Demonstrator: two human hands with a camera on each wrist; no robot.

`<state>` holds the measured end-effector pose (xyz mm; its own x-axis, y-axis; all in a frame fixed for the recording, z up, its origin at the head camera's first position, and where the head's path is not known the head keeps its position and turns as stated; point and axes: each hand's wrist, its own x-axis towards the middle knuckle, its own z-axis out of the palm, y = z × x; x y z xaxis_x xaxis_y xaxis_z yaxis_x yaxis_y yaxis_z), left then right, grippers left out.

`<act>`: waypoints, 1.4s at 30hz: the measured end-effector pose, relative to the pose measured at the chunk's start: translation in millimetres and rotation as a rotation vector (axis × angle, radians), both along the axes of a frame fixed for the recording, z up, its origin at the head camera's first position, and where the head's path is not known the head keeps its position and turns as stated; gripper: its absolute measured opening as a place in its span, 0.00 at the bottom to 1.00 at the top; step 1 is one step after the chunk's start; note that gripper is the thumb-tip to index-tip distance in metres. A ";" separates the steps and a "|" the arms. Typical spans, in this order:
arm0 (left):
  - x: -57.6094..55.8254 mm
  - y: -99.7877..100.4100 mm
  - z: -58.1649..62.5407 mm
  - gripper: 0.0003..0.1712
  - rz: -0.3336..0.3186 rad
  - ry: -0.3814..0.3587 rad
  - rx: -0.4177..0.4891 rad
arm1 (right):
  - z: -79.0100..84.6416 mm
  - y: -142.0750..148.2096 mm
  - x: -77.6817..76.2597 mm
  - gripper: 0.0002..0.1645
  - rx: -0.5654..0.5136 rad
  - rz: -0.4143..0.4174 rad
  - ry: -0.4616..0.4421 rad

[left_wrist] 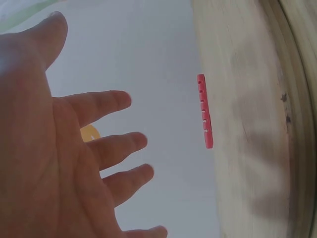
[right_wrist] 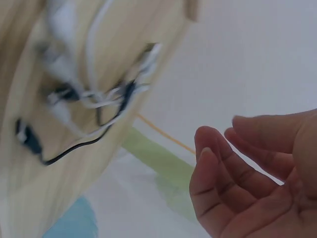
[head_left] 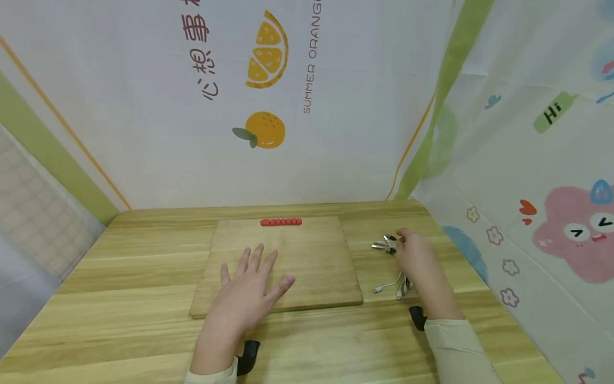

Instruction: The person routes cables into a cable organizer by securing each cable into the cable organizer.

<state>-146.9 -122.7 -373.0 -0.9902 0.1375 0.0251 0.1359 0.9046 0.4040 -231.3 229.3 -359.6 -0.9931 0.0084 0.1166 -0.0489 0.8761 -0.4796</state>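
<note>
My left hand (head_left: 245,297) is spread, its fingers over the near left part of a wooden board (head_left: 316,277); the left wrist view shows the palm with nothing in it. A red notched strip (head_left: 281,222) lies along the board's far edge, beyond those fingertips. To the right of the board, my right hand (head_left: 416,256) is over a bunch of short cables (right_wrist: 94,99), white and black with metal plugs. Its fingers are loosely bent, thumb apart from them, with nothing between in the right wrist view. Part of the bunch is hidden under this hand in the head view.
The board lies on a wood-grain table (head_left: 124,277). Behind the table hangs a white cloth (head_left: 345,149) with orange prints, and another printed cloth (head_left: 479,176) borders the right side. Black wrist mounts (head_left: 248,357) are near both sleeves.
</note>
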 end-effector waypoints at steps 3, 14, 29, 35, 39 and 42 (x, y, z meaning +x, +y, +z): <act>0.4 3.3 0.6 0.52 -0.021 -0.015 0.001 | -5.7 10.8 -8.5 0.25 0.057 -0.002 -0.036; 3.9 16.1 -0.3 0.45 -0.093 -0.005 0.053 | -20.6 32.8 -22.7 0.28 0.202 0.038 -0.163; 6.4 15.2 -6.9 0.42 -0.103 0.002 0.044 | -36.3 36.5 -41.9 0.29 0.390 0.166 -0.182; 8.3 14.1 -8.5 0.42 -0.099 -0.011 0.053 | -46.9 37.5 -46.5 0.30 0.486 0.210 -0.143; 9.2 14.8 -9.4 0.41 -0.105 -0.017 0.061 | -52.6 39.3 -48.3 0.24 0.503 0.235 -0.093; 9.5 14.9 -9.2 0.41 -0.105 -0.017 0.063 | -56.1 40.0 -49.6 0.17 0.507 0.242 -0.060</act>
<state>-137.4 -107.8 -382.2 -0.9708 0.2392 0.0206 0.2213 0.8585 0.4626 -280.9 269.2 -415.7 -0.9648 -0.2629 -0.0100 -0.2628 0.9648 -0.0101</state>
